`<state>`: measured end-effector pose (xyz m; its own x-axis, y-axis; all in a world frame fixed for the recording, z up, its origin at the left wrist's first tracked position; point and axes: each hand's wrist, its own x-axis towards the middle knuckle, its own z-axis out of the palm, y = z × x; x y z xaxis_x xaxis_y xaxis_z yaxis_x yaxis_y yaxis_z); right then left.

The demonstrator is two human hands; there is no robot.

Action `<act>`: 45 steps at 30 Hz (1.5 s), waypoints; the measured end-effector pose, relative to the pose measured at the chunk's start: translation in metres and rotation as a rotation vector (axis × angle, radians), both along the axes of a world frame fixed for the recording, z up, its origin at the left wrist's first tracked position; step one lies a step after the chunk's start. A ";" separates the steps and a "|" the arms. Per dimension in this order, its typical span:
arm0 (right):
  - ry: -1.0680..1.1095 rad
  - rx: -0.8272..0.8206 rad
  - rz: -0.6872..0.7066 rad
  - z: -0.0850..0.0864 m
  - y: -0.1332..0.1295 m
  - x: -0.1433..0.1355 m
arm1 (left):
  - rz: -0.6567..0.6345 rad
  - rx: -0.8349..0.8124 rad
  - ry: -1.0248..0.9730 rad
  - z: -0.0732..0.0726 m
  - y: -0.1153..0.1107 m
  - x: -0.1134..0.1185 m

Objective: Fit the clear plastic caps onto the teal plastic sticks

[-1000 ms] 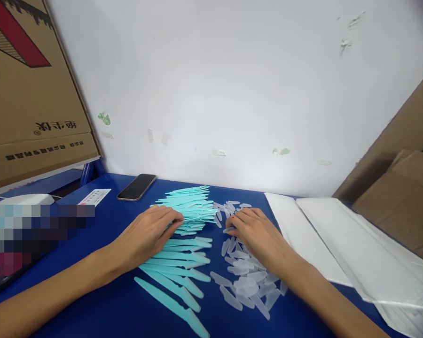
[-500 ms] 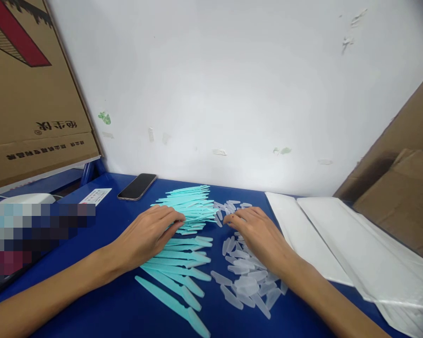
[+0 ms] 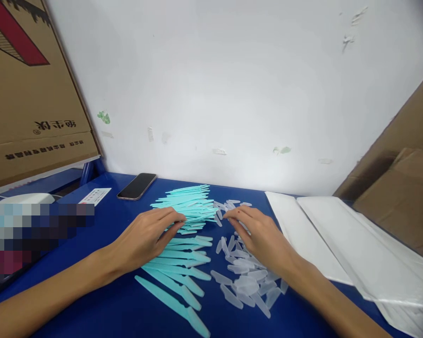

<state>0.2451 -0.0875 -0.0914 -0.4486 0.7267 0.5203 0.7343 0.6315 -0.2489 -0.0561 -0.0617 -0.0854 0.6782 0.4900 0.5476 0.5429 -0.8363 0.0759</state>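
Note:
My left hand (image 3: 158, 231) pinches a teal eyebrow razor (image 3: 200, 218) between thumb and forefinger, its blade end pointing right over the pile. Beneath and behind lies a heap of teal eyebrow razors (image 3: 187, 199). Nearer to me, several capped razors (image 3: 183, 271) are fanned out in a row. My right hand (image 3: 257, 232) hovers over small translucent blade caps (image 3: 246, 284), thumb and forefinger apart, with nothing visible between them. More caps (image 3: 231, 203) lie beyond its fingertips.
On the blue table (image 3: 102, 310) a phone (image 3: 137, 186) and a printed card (image 3: 95, 196) lie at the back left. White padded sheets (image 3: 359, 249) cover the right side. Cardboard boxes (image 3: 38, 94) flank both sides, and a white wall (image 3: 211, 94) stands behind.
My right hand's thumb and forefinger have spread apart, and a few caps under it have shifted slightly left. My left hand stays nearly still with the razor.

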 end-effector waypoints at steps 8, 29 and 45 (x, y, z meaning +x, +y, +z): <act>-0.123 -0.179 0.048 0.009 -0.008 -0.001 | -0.002 -0.001 0.000 0.001 -0.001 0.001; 0.027 -0.109 0.020 0.002 -0.004 -0.003 | 0.012 -0.083 -0.015 -0.002 -0.002 0.001; 0.784 -0.649 0.069 0.016 -0.009 -0.015 | -0.060 -0.131 -0.058 0.003 -0.010 0.006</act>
